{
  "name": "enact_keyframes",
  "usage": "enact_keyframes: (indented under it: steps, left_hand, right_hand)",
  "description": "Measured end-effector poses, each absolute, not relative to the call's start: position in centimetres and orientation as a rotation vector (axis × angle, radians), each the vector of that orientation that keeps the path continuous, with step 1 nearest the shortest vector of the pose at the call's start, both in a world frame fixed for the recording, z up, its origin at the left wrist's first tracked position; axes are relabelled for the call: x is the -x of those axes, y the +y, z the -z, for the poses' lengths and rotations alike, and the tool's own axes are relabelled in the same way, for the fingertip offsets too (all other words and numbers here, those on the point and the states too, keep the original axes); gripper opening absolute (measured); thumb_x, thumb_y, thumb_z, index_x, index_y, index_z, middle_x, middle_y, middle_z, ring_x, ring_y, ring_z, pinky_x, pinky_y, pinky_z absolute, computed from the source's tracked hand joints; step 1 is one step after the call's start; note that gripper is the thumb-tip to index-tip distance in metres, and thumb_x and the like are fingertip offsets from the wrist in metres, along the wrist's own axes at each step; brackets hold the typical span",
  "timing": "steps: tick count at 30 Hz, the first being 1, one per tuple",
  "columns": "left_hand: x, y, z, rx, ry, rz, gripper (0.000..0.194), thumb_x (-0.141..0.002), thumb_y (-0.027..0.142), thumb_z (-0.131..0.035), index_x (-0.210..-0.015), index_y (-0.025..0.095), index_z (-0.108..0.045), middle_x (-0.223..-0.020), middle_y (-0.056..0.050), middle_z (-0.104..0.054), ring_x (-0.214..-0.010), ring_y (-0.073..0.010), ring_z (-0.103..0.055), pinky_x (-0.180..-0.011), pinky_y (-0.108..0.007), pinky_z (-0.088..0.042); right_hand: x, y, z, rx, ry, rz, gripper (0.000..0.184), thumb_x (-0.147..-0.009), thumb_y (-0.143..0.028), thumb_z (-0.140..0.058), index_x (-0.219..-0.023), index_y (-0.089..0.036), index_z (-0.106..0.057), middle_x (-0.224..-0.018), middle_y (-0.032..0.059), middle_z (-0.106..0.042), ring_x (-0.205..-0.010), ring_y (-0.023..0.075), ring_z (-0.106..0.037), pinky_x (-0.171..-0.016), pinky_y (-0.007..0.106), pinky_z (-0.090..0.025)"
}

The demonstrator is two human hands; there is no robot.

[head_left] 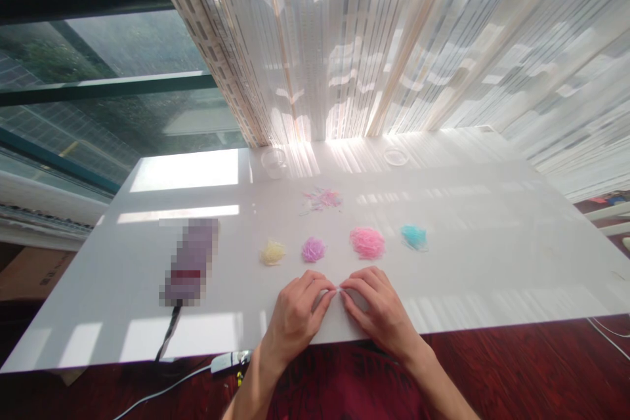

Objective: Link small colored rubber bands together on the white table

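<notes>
My left hand (301, 305) and my right hand (378, 302) meet near the table's front edge, fingertips almost touching. Each is pinched closed; whatever lies between the fingertips is too small to make out. Just beyond them is a row of small heaps of short thin strands: a yellow heap (272, 252), a purple heap (314, 249), a larger pink heap (367, 243) and a teal heap (414, 237). Farther back lies a loose mixed-colour heap (323, 199), mostly pink and purple.
The white table (492, 262) carries two clear round dishes (273, 159) at the back. A pixelated purple object (191, 261) with a black strap (170, 331) lies at left. Below the front edge is a white power strip (229, 361) with a cable. Sheer curtains (344, 46) hang behind.
</notes>
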State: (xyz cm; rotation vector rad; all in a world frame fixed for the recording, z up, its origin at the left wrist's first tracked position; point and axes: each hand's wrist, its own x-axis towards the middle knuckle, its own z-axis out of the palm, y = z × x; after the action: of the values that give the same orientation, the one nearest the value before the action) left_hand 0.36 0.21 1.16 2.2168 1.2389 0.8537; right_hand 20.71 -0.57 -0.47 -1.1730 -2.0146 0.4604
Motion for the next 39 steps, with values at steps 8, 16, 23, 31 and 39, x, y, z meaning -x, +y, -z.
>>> enact_keyframes:
  steps: [8,16,23,31,39]
  left_hand:
    - [-0.33,-0.02,-1.03,-2.124,1.228,-0.869,0.01,-0.105,0.023,-0.056,-0.102,0.021,-0.065,-0.092,-0.001,-0.072,-0.064,-0.0129,-0.059,-0.064,-0.025,-0.048]
    - [-0.62,0.06,-0.77,-2.13,1.226,-0.926,0.011,-0.104,0.025,-0.058,-0.107,0.021,-0.067,-0.092,-0.002,-0.075,-0.058,-0.0117,-0.056,-0.061,-0.024,-0.049]
    - [-0.59,0.06,-0.72,-2.102,1.214,-0.969,0.013,-0.104,0.025,-0.06,-0.114,0.021,-0.067,-0.096,-0.002,-0.077,-0.058,-0.0109,-0.056,-0.063,-0.023,-0.051]
    - [-0.71,-0.03,-0.98,-2.07,1.208,-0.943,0.009,-0.103,0.024,-0.06,-0.103,0.021,-0.069,-0.09,-0.002,-0.074,-0.059,-0.0111,-0.055,-0.062,-0.023,-0.049]
    - [-0.64,0.09,-0.67,-1.943,1.217,-0.931,0.01,-0.101,0.025,-0.063,-0.099,0.022,-0.071,-0.089,-0.001,-0.072,-0.057,-0.0102,-0.048,-0.057,-0.022,-0.044]
  right_hand:
    - [-20.84,-0.61,0.37,1.13,-1.948,-0.535,0.011,-0.1,-0.013,-0.06,-0.106,-0.022,-0.065,-0.091,0.0052,-0.066,-0.085,0.0213,-0.061,-0.075,0.036,-0.055]
    - [-20.96,-0.58,0.46,1.094,-1.904,-0.56,0.013,-0.1,-0.014,-0.061,-0.108,-0.023,-0.067,-0.09,0.005,-0.067,-0.084,0.0207,-0.063,-0.074,0.034,-0.057]
    - [-20.91,-0.52,0.26,1.083,-1.893,-0.56,0.014,-0.1,-0.015,-0.061,-0.108,-0.023,-0.069,-0.09,0.005,-0.069,-0.083,0.0202,-0.065,-0.073,0.034,-0.058]
    - [-20.9,-0.61,0.04,1.115,-1.867,-0.564,0.015,-0.1,-0.016,-0.061,-0.11,-0.023,-0.069,-0.091,0.0054,-0.07,-0.083,0.0209,-0.067,-0.073,0.035,-0.06]
    - [-20.8,-0.47,-0.12,1.093,-1.867,-0.538,0.011,-0.101,-0.016,-0.06,-0.103,-0.023,-0.068,-0.086,0.0044,-0.069,-0.08,0.0197,-0.065,-0.071,0.033,-0.058]
